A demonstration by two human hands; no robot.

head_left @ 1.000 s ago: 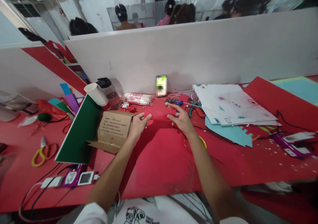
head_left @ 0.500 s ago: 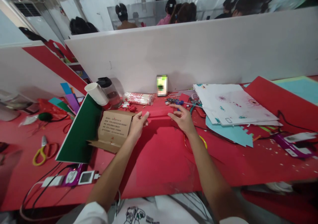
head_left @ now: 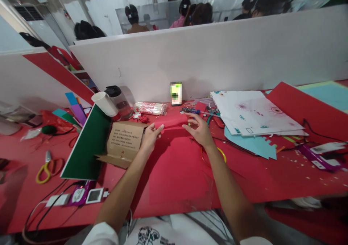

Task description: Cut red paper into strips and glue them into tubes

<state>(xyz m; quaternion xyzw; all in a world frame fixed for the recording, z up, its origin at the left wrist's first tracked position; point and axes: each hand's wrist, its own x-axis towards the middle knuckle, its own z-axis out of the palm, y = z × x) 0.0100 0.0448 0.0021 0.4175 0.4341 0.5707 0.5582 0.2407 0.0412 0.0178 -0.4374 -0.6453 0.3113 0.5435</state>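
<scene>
A strip of red paper (head_left: 172,121) is held up level above the red tabletop, one end in each hand. My left hand (head_left: 151,135) is closed on its left end, thumb on the near side. My right hand (head_left: 198,128) pinches the right end between thumb and fingers. Below the strip lies a larger sheet of red paper (head_left: 176,176), flat on the table. Left of my left hand sits an opened brown cardboard box (head_left: 123,141) with printed text. Beyond my right hand are pliers and a screwdriver with a blue handle (head_left: 192,110).
A green board (head_left: 84,147) leans at the left, with a white paper cup (head_left: 104,103) and a bottle (head_left: 119,100) behind. Scissors (head_left: 47,168) and power banks lie left. White sheets (head_left: 252,112) are stacked right. A phone (head_left: 176,93) stands against the partition.
The red strip has tilted, so more of its broad face shows. Both hands stay on its ends and have shifted only slightly.
</scene>
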